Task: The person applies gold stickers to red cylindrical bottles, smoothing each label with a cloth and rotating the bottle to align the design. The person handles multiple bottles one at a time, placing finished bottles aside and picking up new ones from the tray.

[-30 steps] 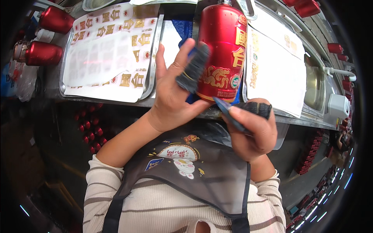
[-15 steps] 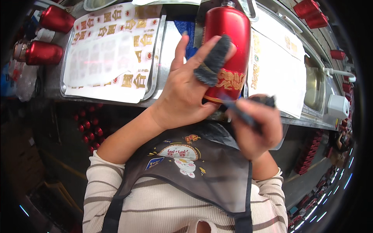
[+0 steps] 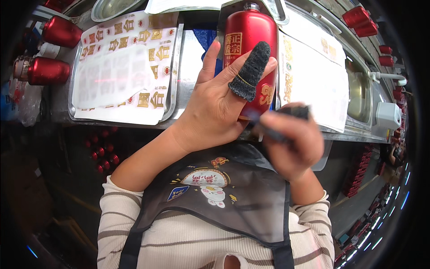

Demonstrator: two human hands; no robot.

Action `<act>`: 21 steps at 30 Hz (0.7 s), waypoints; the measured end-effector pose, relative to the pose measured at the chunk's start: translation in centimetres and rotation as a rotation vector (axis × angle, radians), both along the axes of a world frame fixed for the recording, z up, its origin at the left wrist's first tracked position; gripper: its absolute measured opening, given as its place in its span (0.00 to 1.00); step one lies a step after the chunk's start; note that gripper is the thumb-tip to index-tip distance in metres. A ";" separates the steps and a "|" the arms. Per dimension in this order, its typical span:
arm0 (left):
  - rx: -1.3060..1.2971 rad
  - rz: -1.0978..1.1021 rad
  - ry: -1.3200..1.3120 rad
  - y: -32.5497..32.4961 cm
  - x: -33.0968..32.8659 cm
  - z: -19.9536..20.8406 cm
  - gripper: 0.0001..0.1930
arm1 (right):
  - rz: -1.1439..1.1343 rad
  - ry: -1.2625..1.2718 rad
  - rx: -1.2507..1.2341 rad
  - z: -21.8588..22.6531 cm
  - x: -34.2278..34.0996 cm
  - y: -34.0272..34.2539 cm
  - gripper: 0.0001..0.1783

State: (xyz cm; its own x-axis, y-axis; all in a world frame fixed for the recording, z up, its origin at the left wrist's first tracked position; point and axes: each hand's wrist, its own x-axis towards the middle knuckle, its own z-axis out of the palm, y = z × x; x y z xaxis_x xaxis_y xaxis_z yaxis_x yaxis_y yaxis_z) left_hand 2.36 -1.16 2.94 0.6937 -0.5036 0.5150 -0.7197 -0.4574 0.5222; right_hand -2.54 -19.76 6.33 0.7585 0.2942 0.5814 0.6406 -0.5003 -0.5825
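Note:
A glossy red bottle (image 3: 251, 29) with gold print and a metallic neck lies in front of me, its neck pointing away. My left hand (image 3: 210, 103) rests over its left side and lower end, holding it with fingers spread and the thumb near the base. A black fabric finger cover (image 3: 251, 71) sits on one finger of that hand. Closed around a slim dark tool (image 3: 272, 132), my right hand (image 3: 295, 145) is at the bottle's base. Motion smears the tool, so its kind cannot be told. Another dark finger cover (image 3: 296, 112) shows on the right hand.
To the left stands a metal tray (image 3: 174, 85) with gold-printed label sheets (image 3: 116, 80). More white sheets (image 3: 316, 76) lie right of the bottle, before a sink (image 3: 360, 96) and a white jug (image 3: 389, 115). Red bottles (image 3: 48, 71) lie at far left.
The red bottle has turned under my left hand: a square gold print now shows and the gold figure has shifted right. My right hand keeps the tool near the base.

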 end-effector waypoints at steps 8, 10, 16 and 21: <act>0.054 0.010 0.017 -0.1 -0.4 0.3 0.41 | -0.195 0.072 0.071 -1.4 -0.4 -0.9 0.23; 0.060 0.027 0.025 -0.1 -0.5 0.4 0.41 | -0.169 0.075 -0.074 -1.2 -0.6 -1.2 0.20; -0.281 0.072 0.010 2.0 0.7 1.6 0.42 | -0.309 0.791 0.988 -2.4 1.5 -4.6 0.18; -0.500 0.368 0.255 -1.1 7.9 2.2 0.12 | -0.267 0.941 0.831 -4.1 -0.8 -8.9 0.07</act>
State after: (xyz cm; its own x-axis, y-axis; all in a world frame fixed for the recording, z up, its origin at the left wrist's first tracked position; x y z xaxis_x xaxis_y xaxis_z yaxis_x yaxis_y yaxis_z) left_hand 10.29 -2.30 5.15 0.9053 0.0459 0.4224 -0.3894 -0.3081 0.8680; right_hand -3.32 -28.66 2.28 0.9543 -0.1211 -0.2734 -0.2496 0.1809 -0.9513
